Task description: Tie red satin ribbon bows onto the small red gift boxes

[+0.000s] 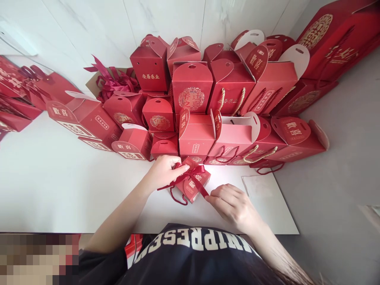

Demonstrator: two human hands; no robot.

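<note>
A small red gift box [192, 186] with gold print sits on the white table [59, 190] right in front of me. A dark red ribbon [194, 171] is tied in a bow on its top. My left hand [163, 170] is closed, pinching a loop of the bow at the box's upper left. My right hand [233, 204] is closed too, pinching the ribbon tail that runs down off the box's right side. A red cord handle hangs from the box's front.
Several red gift boxes [191, 89] with flap handles are stacked in rows against the white wall behind the small box. A cardboard box of loose red ribbons [114, 81] stands at the back left. Large red bags [332, 39] lean at the right. Grey floor lies right of the table edge.
</note>
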